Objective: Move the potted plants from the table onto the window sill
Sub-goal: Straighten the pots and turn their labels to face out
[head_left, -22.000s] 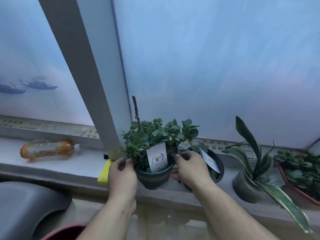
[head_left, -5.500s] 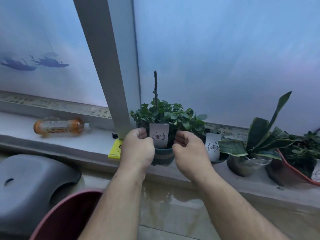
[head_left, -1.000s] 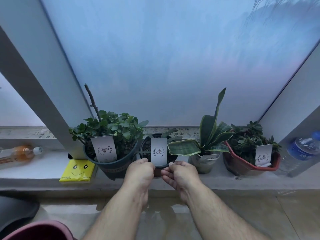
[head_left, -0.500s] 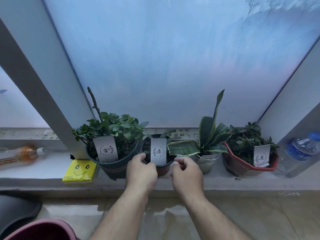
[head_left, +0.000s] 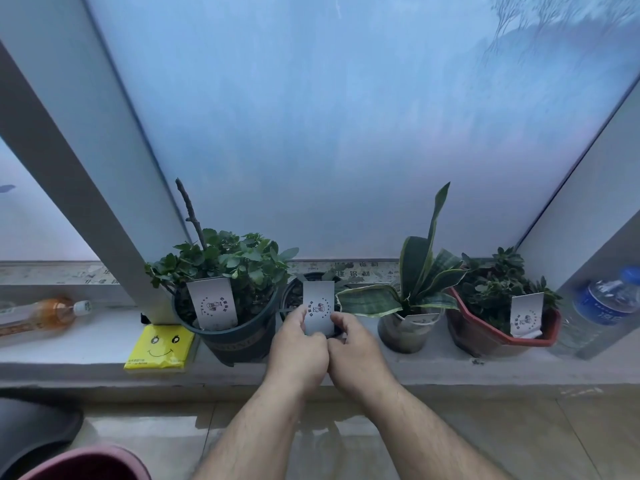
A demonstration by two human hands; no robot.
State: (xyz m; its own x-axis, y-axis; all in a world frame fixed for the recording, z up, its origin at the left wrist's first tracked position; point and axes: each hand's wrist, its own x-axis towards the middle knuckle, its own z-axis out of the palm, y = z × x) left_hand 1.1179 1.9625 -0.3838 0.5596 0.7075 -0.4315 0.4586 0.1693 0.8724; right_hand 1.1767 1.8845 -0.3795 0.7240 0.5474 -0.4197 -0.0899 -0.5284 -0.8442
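Head view: both hands meet at the front of a small dark round plastic pot (head_left: pixel 294 299) standing on the grey stone window sill (head_left: pixel 86 348). The left hand (head_left: pixel 299 351) and right hand (head_left: pixel 358 351) each curl their fingers around the lower part of the white printed paper tag (head_left: pixel 318 306) rising from that pot; whether they also grip the pot rim is hidden behind the knuckles.

Just left of the grip sits a dark green pot of bushy round-leaved plant (head_left: pixel 228 268), touching or nearly touching the small pot. Further left lie a yellow smiley-face packet (head_left: pixel 161 346) and an orange drink bottle (head_left: pixel 45 315). Right of the grip stand a striped sword-leaved plant in a grey pot (head_left: pixel 412 306), then a red angular pot of leafy plant (head_left: pixel 498 310).
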